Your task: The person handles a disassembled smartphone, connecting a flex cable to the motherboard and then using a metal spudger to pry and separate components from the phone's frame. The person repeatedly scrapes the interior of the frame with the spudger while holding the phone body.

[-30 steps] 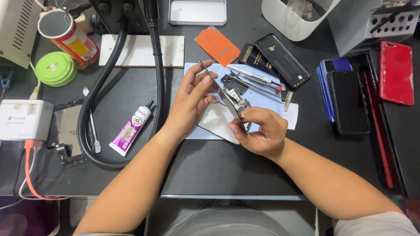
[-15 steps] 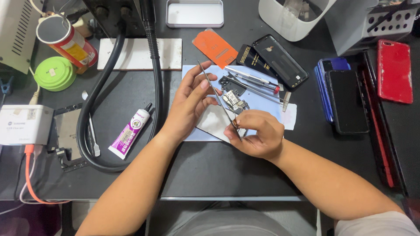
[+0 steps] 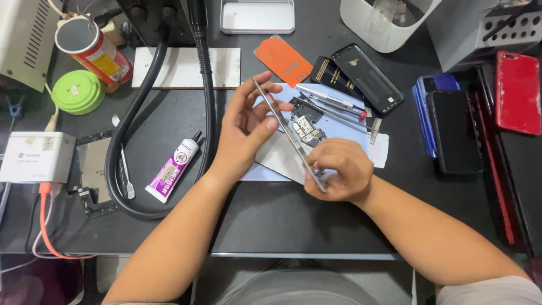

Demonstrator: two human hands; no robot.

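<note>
Gripping a thin phone panel point(image 3: 288, 133) edge-on, left hand point(image 3: 245, 133) and right hand point(image 3: 339, 169) — glue tube point(image 3: 172, 169), tweezers point(image 3: 333, 101) nearby.

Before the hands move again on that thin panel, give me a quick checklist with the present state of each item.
1. Left hand grips the panel's upper end: ok.
2. Right hand grips its lower end: ok.
3. Panel tilted on edge above the white sheet: ok.
4. Circuit board lies apart from the panel: cannot tell, they overlap in view.
5. Tweezers lie beyond the hands, untouched: ok.
6. Glue tube capped: cannot tell.
</note>
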